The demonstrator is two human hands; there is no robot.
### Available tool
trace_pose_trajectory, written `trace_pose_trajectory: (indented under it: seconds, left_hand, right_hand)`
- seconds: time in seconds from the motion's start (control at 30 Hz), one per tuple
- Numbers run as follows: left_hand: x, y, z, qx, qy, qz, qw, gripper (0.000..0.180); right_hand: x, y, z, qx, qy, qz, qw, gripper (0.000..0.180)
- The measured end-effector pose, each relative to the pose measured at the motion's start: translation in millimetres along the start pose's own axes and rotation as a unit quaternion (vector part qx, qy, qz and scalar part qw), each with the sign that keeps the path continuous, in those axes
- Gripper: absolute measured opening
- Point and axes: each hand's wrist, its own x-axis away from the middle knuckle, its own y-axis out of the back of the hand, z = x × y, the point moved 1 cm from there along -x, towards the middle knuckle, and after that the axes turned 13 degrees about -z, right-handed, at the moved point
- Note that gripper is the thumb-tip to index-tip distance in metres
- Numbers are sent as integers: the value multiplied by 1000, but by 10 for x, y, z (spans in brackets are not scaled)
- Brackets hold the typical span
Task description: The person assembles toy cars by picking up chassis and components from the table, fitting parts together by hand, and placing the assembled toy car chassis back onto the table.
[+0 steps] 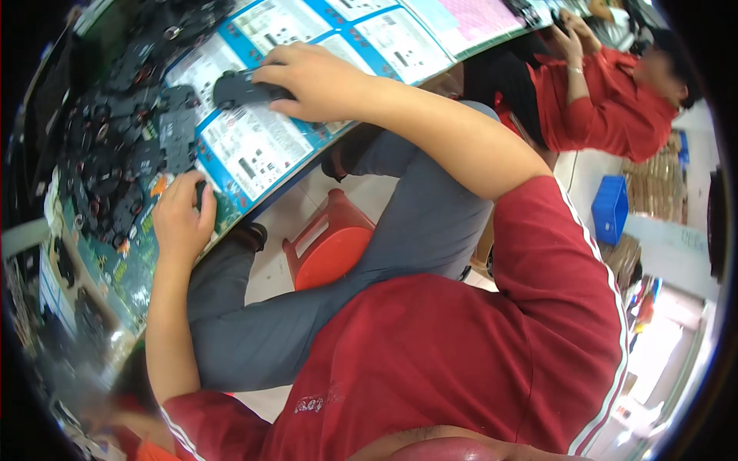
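Note:
My right hand [319,81] is closed over the right end of a long black plastic part [237,90], shaped like a toy car chassis, which lies on printed sheets. Its fingers curl over the top, with the thumb along the near side. Close to the table's near edge, my left hand [183,217] has a small black piece [201,194] between thumb and forefinger; most of that piece is hidden. Just beyond the left hand lies another flat black chassis [178,127].
A heap of black chassis parts [104,154] with copper-coloured rings covers the table's left side. Blue-and-white printed sheets [257,154] lie under the table's clear cover. A red stool [334,242] stands below the edge. At the far right, a co-worker in red [607,104] handles a dark object.

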Motion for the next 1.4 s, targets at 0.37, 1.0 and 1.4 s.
trace_pose_trajectory:
  seconds: [0.37,1.0,1.4]
  left_hand:
    - [63,-54,114,-25,18,22,999,14]
    - [58,-69,129,-21,4,15,1000,16]
    - [17,1,20,-25,5,16,1000,13]
  right_hand:
    - [-21,-44,36,1,-41,18,999,45]
    - [-26,-171,207,-7,-43,9,999,38]
    - [-20,124,66,18,-105,33,994,40]
